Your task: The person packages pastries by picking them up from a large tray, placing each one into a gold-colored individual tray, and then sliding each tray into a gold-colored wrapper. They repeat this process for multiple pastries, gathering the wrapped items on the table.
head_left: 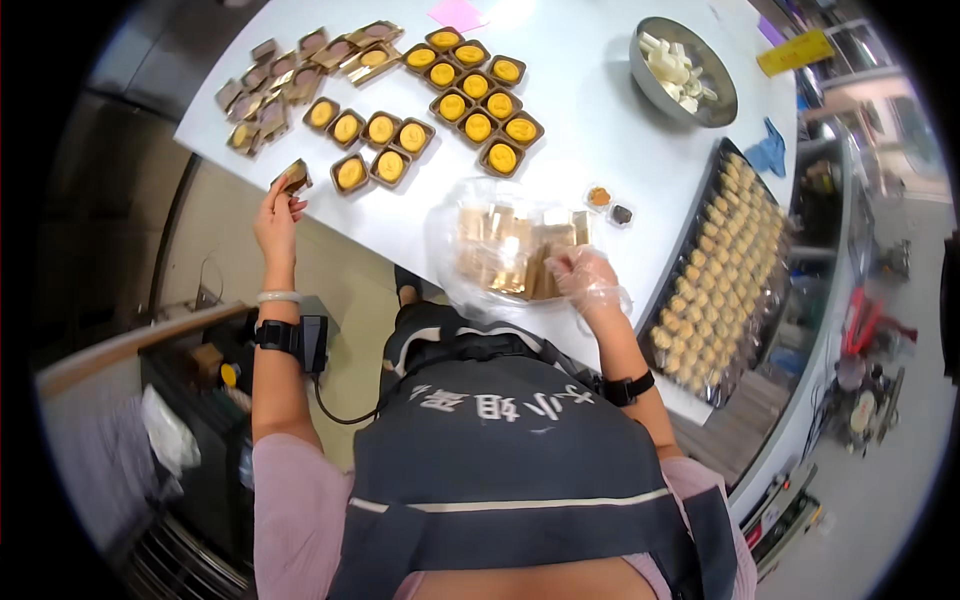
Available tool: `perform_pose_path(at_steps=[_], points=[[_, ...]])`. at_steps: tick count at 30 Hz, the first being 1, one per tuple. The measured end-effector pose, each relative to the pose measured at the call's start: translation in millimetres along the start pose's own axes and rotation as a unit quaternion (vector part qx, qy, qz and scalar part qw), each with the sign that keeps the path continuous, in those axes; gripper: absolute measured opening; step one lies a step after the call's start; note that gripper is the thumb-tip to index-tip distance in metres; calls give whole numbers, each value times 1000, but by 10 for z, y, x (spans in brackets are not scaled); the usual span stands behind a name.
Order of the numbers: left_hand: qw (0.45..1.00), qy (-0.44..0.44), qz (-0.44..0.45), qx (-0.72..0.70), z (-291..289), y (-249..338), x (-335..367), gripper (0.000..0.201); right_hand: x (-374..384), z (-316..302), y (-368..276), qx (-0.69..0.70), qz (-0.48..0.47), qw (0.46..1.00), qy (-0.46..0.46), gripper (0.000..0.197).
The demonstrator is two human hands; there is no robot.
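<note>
Out past the table's left edge, my left hand (273, 228) is closed on a small gold packet (293, 178), held between thumb and fingertips. My right hand (588, 280), in a clear plastic glove, reaches into a clear plastic bag (450, 240) at the table's front edge. Flat gold pouches (508, 262) fill this bag, and the gloved fingers are bent together on one at its right side. Ahead of my left hand lie round yellow pressed cakes (350, 174) in brown plastic trays. Several packed gold pouches (275, 85) sit at the far left.
More yellow cakes in trays (477, 127) stand mid-table. A metal bowl (645, 85) of white pieces is at the far right. Right of the bag are two tiny packs (599, 197) and a long black baking tray (672, 250) of pale dough balls. A blue glove (768, 150) lies beyond.
</note>
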State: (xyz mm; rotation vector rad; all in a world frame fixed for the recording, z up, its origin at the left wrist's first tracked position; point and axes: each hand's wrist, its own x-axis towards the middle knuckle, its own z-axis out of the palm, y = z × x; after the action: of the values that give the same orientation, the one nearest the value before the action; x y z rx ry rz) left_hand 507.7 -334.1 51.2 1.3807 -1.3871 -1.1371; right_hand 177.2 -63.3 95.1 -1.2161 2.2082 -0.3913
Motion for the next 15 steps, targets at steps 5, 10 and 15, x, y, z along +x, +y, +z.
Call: perform_pose_path(at_steps=[5,10,15], points=[[996,-62,-64,6,-207,-669,875,32,289,370,-338,39,183,974,131,34],[987,-143,-44,55,-144,-692,1101,34,500,585,-849,-150,222,962,45,47],[964,-214,-76,137,-275,-409,1173,50,533,753,-915,-106,201,967,120,35]])
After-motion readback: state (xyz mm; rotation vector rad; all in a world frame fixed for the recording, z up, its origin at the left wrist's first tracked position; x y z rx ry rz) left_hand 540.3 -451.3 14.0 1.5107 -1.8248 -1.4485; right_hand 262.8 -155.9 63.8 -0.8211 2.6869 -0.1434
